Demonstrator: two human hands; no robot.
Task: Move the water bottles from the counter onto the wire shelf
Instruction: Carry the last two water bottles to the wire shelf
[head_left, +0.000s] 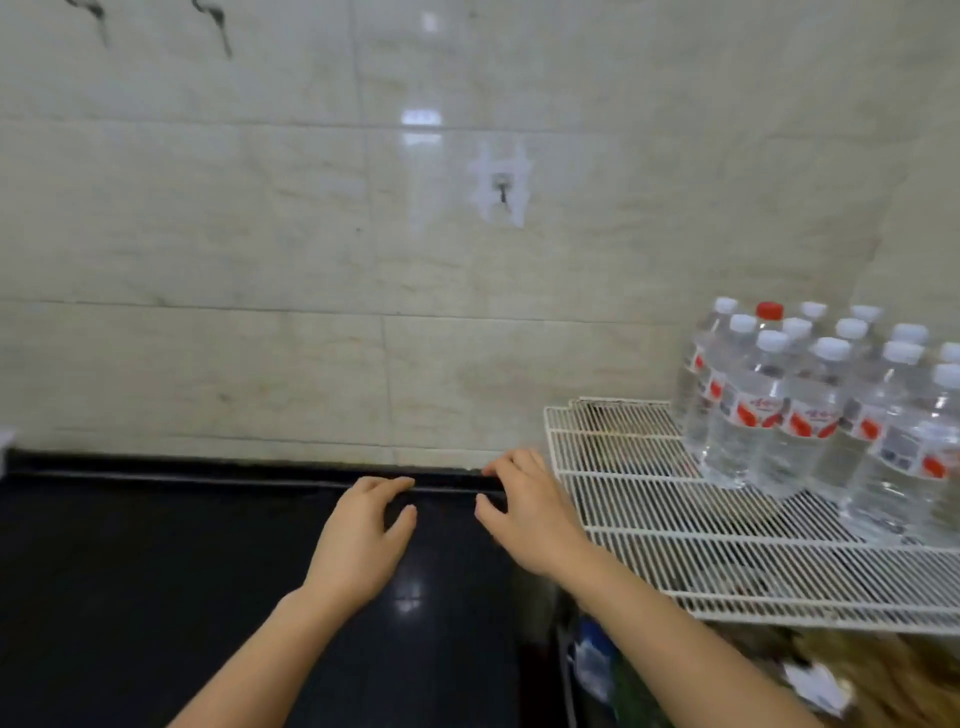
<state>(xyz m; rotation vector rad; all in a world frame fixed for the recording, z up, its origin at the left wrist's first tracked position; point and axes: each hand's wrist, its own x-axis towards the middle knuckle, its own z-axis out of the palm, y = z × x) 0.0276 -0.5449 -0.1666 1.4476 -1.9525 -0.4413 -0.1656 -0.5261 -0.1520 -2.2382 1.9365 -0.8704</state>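
Observation:
Several clear water bottles with white caps and red-marked labels stand packed together on the white wire shelf at the right; one has a red cap. No bottle shows on the black counter. My left hand hovers over the counter near its back edge, fingers apart and empty. My right hand is beside it, just left of the shelf's front corner, fingers spread and holding nothing.
A tiled wall rises behind the counter, with an adhesive hook at its middle. Below the shelf lie a few blurred items, among them something blue. The shelf's left half is bare wire.

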